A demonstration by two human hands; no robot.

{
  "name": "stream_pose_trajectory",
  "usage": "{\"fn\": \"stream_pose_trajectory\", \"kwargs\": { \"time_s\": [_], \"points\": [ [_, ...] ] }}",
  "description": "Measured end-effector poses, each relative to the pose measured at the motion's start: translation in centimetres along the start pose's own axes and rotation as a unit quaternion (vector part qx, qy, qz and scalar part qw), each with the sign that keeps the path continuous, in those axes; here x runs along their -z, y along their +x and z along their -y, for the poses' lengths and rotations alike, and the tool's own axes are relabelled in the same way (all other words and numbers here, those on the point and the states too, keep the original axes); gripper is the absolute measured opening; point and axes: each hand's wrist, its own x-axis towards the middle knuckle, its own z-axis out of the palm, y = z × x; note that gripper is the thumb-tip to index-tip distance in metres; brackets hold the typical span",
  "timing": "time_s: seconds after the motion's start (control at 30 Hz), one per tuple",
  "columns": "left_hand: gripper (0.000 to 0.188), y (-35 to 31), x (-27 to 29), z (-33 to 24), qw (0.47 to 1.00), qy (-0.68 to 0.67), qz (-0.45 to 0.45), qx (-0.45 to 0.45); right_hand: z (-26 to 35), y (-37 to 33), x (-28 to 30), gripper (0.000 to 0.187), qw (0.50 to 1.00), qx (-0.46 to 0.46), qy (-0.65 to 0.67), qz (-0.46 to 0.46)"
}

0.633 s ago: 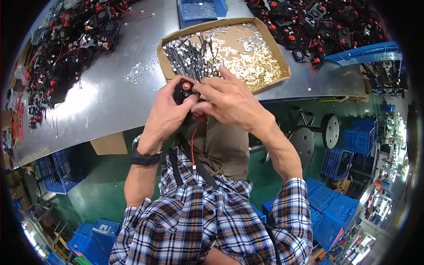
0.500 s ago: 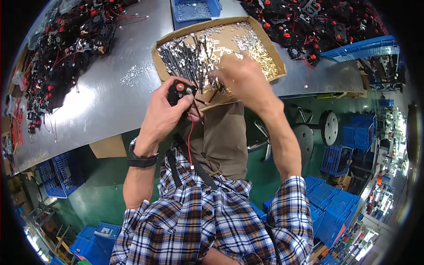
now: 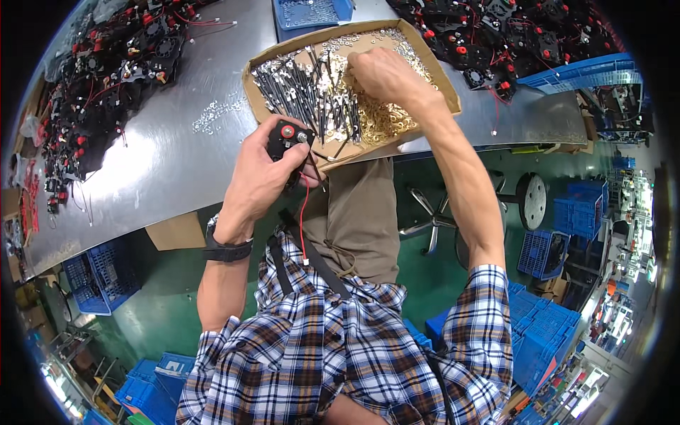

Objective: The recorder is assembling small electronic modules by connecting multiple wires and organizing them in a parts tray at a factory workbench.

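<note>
My left hand (image 3: 256, 177) is closed round a black housing (image 3: 275, 147) that carries a red-ringed terminal and a bare metal one on its face. A thin red wire (image 3: 303, 221) hangs from the housing and ends in a small white connector. My right hand (image 3: 388, 76) is over the far part of a shallow cardboard tray (image 3: 388, 144), fingers bent down and drawn together among small metal pieces. Its fingertips are partly hidden, so what they pinch cannot be made out. Black cable-like strips (image 3: 297, 91) and gold-coloured lugs (image 3: 379, 122) lie in the tray.
Loose silvery pieces (image 3: 214, 115) lie left of the tray on the metal table (image 3: 166, 177). Piles of black assemblies (image 3: 106, 78) with red parts flank it. A blue bin (image 3: 312, 27) stands behind. Stools and blue crates (image 3: 538, 322) are on the green floor.
My right hand, blurred earlier above the tray's middle, has moved farther away from me and lowered its fingers among the metal pieces. My left hand keeps the housing in nearly the same place.
</note>
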Motion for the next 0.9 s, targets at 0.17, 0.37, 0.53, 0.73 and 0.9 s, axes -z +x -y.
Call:
{"fn": "stream_pose_trajectory", "kwargs": {
  "time_s": [0.17,0.37,0.53,0.73,0.9],
  "points": [
    [0.017,0.2,0.0,0.1,1.0,-0.004,0.005,0.002,-1.3,0.6,0.1,0.024,0.998,0.005,0.057,0.025],
    [0.021,0.1,0.3,0.7,1.0,0.01,0.01,-0.009,0.3,-0.7,0.4,0.019,0.997,-0.018,0.065,0.03],
    [0.017,0.1,0.0,0.1,1.0,-0.001,0.014,-0.005,0.5,-0.8,-1.1,0.01,0.988,0.11,-0.081,-0.07],
    [0.018,0.0,0.1,0.4,1.0,-0.012,0.006,-0.012,1.4,0.2,0.2,0.015,0.996,0.022,-0.089,0.019],
    [0.016,0.1,-0.5,0.2,1.0,-0.022,0.005,-0.015,0.3,-2.4,1.2,0.025,0.998,-0.03,0.052,-0.013]
  ]
}}
